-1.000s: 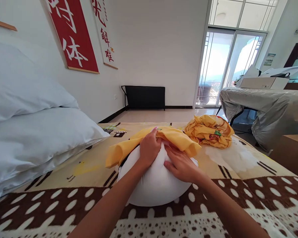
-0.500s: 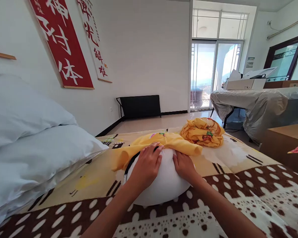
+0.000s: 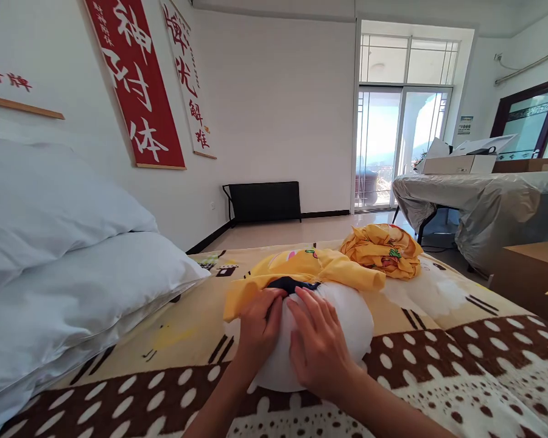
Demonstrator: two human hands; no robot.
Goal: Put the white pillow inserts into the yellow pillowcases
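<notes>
A rounded white stuffed cushion [image 3: 354,316] lies on the bed before me, its far side under a yellow printed cloth [image 3: 296,261]. A dark blue strip [image 3: 292,284] shows along the near edge of that cloth. My left hand [image 3: 259,325] is at the cushion's left side, fingers curled at the left end of the strip; its fingertips are partly hidden. On top of the white surface lies my right hand [image 3: 320,340], fingers apart and stretched toward the strip.
A crumpled orange-yellow cloth bundle [image 3: 383,250] lies behind to the right. White pillows [image 3: 86,292] are stacked at the left on the patterned blanket [image 3: 420,359]. Beyond the bed stand a plastic-covered table [image 3: 466,188], a cardboard box [image 3: 534,261] and a folded black frame [image 3: 265,202].
My right hand has moved left across the cushion, close to my left hand. The left fingers have curled in at the edge, and more of the dark strip shows. The view has shifted slightly.
</notes>
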